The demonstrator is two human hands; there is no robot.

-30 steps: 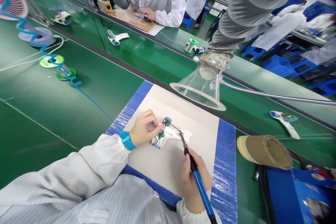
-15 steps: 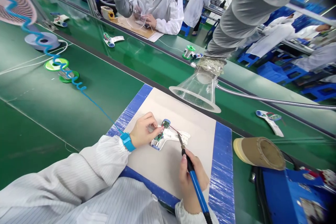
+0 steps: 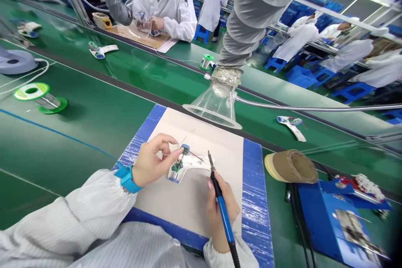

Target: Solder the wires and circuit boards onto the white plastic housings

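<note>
My left hand (image 3: 153, 159) is at the left of a white handle-shaped plastic housing half (image 3: 197, 162), with thumb and fingers closed around a thin solder wire (image 3: 184, 139). The thumb tip reaches the small board with a blue end (image 3: 185, 149) at the housing's top; contact is unclear. A green circuit board (image 3: 177, 166) sits in the housing, and a dark red lead (image 3: 196, 156) stretches right from the blue-ended part. Pen-like in my right hand (image 3: 230, 207) is a soldering iron (image 3: 222, 207), its bare tip raised beside the housing's right end.
A board with blue edges (image 3: 254, 201) lies under the work. Above it hangs a clear fume hood (image 3: 216, 106). Solder spool (image 3: 40, 98) stands left; cardboard roll (image 3: 292, 166) and blue iron stand (image 3: 323, 217) are right. A co-worker (image 3: 168, 4) sits opposite.
The soldering iron's tip has come away from the red lead, upward and right. My left hand has drawn back slightly from the small board. The whole view has shifted.
</note>
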